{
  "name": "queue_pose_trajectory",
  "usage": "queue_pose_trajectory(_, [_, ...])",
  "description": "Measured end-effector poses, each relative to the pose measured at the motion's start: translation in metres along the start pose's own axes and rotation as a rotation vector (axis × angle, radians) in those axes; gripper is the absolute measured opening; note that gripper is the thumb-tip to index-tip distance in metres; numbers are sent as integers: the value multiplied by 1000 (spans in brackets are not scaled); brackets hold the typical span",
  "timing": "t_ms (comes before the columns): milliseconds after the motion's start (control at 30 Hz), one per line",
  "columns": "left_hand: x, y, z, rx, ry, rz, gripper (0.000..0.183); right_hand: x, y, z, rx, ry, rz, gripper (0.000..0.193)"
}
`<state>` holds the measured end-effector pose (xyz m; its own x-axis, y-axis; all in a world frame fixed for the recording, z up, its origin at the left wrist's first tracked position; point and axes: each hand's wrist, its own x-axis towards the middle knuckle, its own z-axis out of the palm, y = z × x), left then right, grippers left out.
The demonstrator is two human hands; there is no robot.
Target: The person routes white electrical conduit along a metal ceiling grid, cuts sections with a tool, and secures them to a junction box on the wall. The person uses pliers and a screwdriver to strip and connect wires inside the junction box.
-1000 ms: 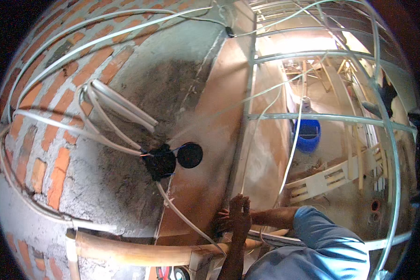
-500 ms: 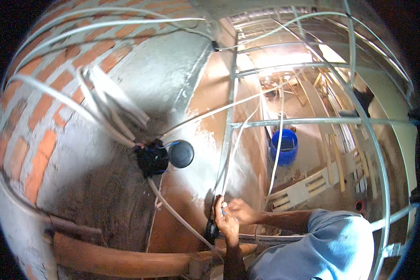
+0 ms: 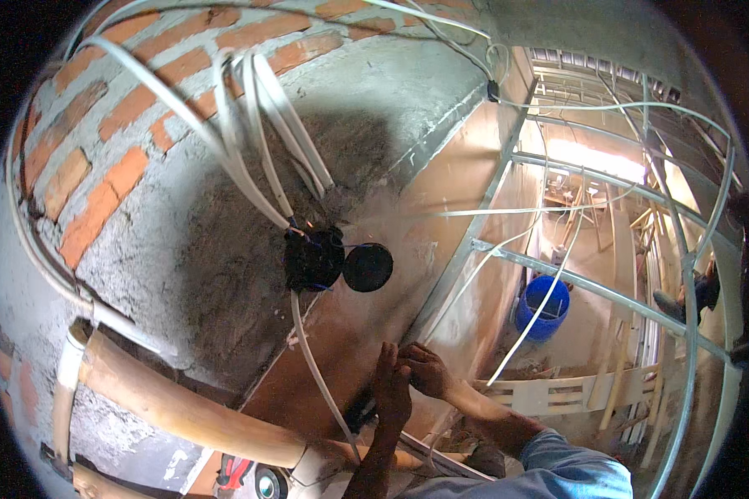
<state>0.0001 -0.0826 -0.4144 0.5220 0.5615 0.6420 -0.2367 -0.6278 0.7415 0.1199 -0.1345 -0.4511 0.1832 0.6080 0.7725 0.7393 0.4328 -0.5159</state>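
My left hand (image 3: 391, 391) is raised with its fingers pressed together, close against my right hand (image 3: 429, 372), whose fingers are curled in. Their fingertips meet in shadow, and whatever they pinch is too dark to make out. A thin white cable (image 3: 474, 285) slants down toward them from the upper right. Up and to the left of my hands, a black junction box (image 3: 314, 259) is fixed at the wall, with thin wires at it. Its round black lid (image 3: 368, 267) hangs beside it. White conduits (image 3: 254, 141) come down to the box from above.
A thick bamboo pole (image 3: 191, 407) crosses at lower left, with red-handled pliers (image 3: 235, 472) below. Metal framing bars (image 3: 591, 291) span the right side. Far beneath stands a blue bucket (image 3: 543, 309). Another person's shoe (image 3: 667, 304) shows at far right.
The view has swung, so the junction box and bucket appear farther right. My hands stay close together; my right hand now curls nearer the left fingertips. The blue bit seen at my left fingers is no longer visible.
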Motion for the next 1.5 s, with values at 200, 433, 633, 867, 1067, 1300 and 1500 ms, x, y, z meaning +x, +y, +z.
queue_pose_trajectory(200, [-45, 32, -22, 182, -631, -488, 23, -11, -3, -29, -236, 147, 323, 19])
queue_pose_trajectory(433, [-124, 63, -55, -88, -1638, -562, 31, -98, -83, -103, -136, 359, 409, 20])
queue_pose_trajectory(633, [-180, 59, -46, -125, -1648, -725, 34, -161, -128, -92, 63, 567, 819, 26])
queue_pose_trajectory(867, [-191, 37, -26, -431, -1840, -386, 28, -188, -131, -58, 107, 735, 794, 29])
queue_pose_trajectory(1067, [-183, 72, -16, -343, -1724, -495, 33, -188, -131, -52, 53, 791, 802, 21])
queue_pose_trajectory(1300, [-189, 87, -13, -332, -1549, -70, 20, -196, -124, -60, -103, 685, 778, 25])
queue_pose_trajectory(1500, [-128, 130, -27, -621, -1119, -417, 11, -202, -124, -65, -107, 610, 799, 24])
